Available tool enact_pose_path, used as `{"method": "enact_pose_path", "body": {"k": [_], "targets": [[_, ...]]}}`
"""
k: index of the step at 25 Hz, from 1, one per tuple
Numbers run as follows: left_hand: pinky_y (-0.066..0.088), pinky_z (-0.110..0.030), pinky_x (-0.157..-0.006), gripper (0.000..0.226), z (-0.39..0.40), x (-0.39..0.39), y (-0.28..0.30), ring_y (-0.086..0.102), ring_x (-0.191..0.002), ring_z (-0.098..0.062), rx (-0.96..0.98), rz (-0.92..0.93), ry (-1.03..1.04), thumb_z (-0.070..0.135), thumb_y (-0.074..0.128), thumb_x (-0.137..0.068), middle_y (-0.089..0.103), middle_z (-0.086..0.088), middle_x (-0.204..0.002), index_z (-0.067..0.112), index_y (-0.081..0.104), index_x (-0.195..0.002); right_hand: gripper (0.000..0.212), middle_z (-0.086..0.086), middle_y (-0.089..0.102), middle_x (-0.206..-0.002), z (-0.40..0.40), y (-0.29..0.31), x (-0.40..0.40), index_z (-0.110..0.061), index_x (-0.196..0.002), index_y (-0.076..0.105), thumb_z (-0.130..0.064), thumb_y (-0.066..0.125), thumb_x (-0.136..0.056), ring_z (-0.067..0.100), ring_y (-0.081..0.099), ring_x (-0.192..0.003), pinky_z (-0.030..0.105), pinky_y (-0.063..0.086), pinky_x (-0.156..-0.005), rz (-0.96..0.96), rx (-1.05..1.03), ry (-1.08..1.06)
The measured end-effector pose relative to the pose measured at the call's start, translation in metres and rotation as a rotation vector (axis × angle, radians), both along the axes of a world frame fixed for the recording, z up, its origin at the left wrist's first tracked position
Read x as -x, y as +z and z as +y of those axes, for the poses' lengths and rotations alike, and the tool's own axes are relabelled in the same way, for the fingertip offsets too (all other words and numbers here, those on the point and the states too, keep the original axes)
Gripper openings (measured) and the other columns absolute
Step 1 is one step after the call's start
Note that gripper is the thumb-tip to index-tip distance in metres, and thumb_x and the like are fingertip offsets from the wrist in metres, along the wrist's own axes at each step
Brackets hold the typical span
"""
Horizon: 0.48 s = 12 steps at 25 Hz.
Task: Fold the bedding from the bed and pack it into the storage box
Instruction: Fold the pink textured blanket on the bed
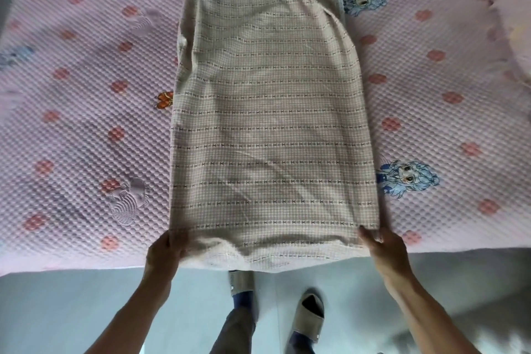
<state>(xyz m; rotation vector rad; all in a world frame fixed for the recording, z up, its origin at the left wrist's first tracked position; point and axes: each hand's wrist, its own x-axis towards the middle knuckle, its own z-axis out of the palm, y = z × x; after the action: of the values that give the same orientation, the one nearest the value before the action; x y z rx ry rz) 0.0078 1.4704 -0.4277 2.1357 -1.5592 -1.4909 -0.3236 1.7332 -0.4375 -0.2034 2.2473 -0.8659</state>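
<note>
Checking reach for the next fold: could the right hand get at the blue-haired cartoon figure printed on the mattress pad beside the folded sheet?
Probably yes: the figure lies uncovered just beyond the right hand, though that hand grips the sheet.

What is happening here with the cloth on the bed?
A person stands at the edge of a bed and folds bedding. The beige checked sheet is already folded into a long narrow strip that lies on the pink quilted mattress cover. The left hand grips its near left corner and the right hand grips its near right corner, with the near end hanging a little over the bed edge. No storage box is in view.
</note>
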Motion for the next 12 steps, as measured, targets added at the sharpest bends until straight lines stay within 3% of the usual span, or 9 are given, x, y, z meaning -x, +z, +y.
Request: {"method": "enact_pose_path", "body": {"k": [3, 5, 8, 10, 12], "targets": [[0.035, -0.031, -0.062, 0.03, 0.032, -0.026, 0.005, 0.048, -0.071, -0.018, -0.048, -0.108, -0.05, 0.037, 0.06, -0.093, 0.059, -0.003, -0.073, 0.016, 0.06, -0.072, 0.076, 0.013, 0.073, -0.091, 0.038, -0.003, -0.011, -0.013, -0.099, 0.07, -0.075, 0.043, -0.064, 0.032, 0.066, -0.086, 0.041, 0.05, -0.076, -0.031, -0.272, 0.044], [0.037, -0.031, -0.06, 0.03, 0.044, -0.027, 0.003, 0.052, -0.07, -0.021, -0.084, -0.197, -0.058, 0.037, 0.063, -0.091, 0.066, -0.009, -0.078, 0.012, 0.064, -0.074, 0.075, 0.016, 0.071, -0.093, 0.056, -0.016, -0.022, -0.013, -0.084, 0.067, -0.077, 0.037, -0.055, 0.036, 0.065, -0.092, 0.045, 0.051, -0.081, -0.115, -0.412, 0.022], [0.041, -0.032, -0.079, 0.017, 0.038, -0.015, 0.003, 0.059, -0.097, -0.031, -0.055, -0.281, -0.002, 0.02, 0.067, -0.09, 0.068, -0.015, -0.11, 0.009, 0.066, -0.102, 0.058, 0.016, 0.061, -0.126, 0.038, 0.004, -0.026, -0.015, -0.12, 0.059, -0.051, 0.061, -0.075, 0.039, 0.055, -0.115, 0.049, 0.042, -0.098, -0.089, -0.56, -0.033], [0.041, -0.036, -0.094, 0.035, 0.029, -0.003, 0.022, 0.056, -0.115, -0.031, 0.012, -0.236, 0.036, 0.017, 0.066, -0.09, 0.062, -0.012, -0.127, 0.012, 0.06, -0.123, 0.052, 0.013, 0.052, -0.137, 0.011, 0.035, -0.031, -0.017, -0.132, 0.05, -0.033, 0.066, -0.085, 0.038, 0.048, -0.122, 0.048, 0.036, -0.1, 0.027, -0.566, -0.002], [0.041, -0.038, -0.1, 0.047, 0.021, 0.016, 0.061, 0.055, -0.121, -0.03, 0.137, -0.12, -0.034, 0.015, 0.066, -0.09, 0.059, -0.012, -0.133, 0.011, 0.053, -0.135, 0.051, 0.01, 0.051, -0.137, -0.022, 0.074, -0.044, -0.018, -0.134, 0.049, -0.027, 0.066, -0.086, 0.036, 0.047, -0.122, 0.046, 0.036, -0.099, 0.139, -0.42, 0.066]]}}
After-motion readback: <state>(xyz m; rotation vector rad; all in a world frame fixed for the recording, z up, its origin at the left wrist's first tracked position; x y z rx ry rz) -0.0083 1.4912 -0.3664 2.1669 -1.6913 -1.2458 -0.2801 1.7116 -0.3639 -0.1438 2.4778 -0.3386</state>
